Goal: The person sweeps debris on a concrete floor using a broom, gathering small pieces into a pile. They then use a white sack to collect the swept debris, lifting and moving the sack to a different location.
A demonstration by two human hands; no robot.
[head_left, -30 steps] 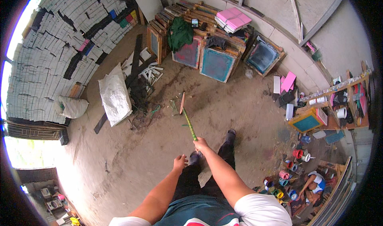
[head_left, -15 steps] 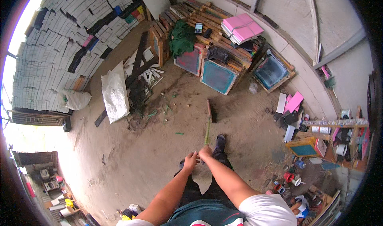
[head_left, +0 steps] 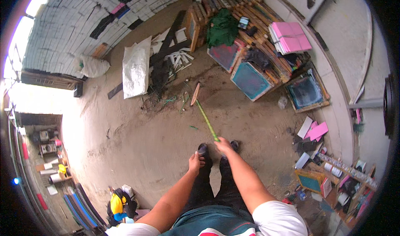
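Note:
My right hand point(head_left: 223, 145) is closed round the near end of a broom's green handle point(head_left: 206, 120). The handle slants away to the left, and the broom head point(head_left: 195, 94), long and narrow, is at the dirt floor point(head_left: 154, 144) beside scattered green scraps point(head_left: 183, 100). My left hand point(head_left: 196, 162) is off the handle, lower and to the left, above my left shoe; its fingers are loosely curled with a gap to the thumb, and I see nothing in them. The broom head lies just right of the debris pile.
A white sheet point(head_left: 135, 69), dark planks point(head_left: 168, 40) and white strips point(head_left: 180, 61) lie ahead left. Stacked wooden frames point(head_left: 250, 79) with a green cloth point(head_left: 224, 27) and a pink bundle point(head_left: 290, 37) stand ahead right. Pink pieces point(head_left: 318, 130) and a cluttered shelf point(head_left: 333, 169) are at right.
The broom head has swung left and away, toward the scraps. My right hand has moved forward with the handle. My left hand, earlier beside the right, is now apart from it. The view has shifted.

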